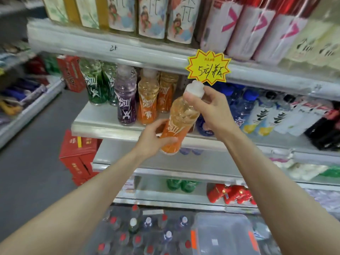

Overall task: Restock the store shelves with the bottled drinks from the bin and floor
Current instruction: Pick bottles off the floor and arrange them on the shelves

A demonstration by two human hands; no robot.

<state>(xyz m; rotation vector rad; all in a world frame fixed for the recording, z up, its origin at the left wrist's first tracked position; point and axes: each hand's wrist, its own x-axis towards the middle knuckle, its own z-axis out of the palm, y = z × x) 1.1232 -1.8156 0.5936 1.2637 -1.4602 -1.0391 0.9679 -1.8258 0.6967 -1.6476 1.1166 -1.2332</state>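
Before the middle shelf [95, 122]: restocking is judged under way; one orange bottle [181, 124] is held tilted, not yet shelved.
Left hand [154, 138]: wrapped round its base, at 7 o'clock.
Right hand [202, 105]: pinched on its white cap [195, 87], at 1 o'clock.
Next move: uprighting is called for, into the gap at 12 o'clock.
Shelved: two green bottles [94, 85], one purple bottle [126, 100], an orange pair [148, 100].

Bright, even light (blurred, bowed edges)

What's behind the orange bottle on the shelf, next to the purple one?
A second orange bottle stands behind the front bottle, offset right. Whatever is straight behind is covered.
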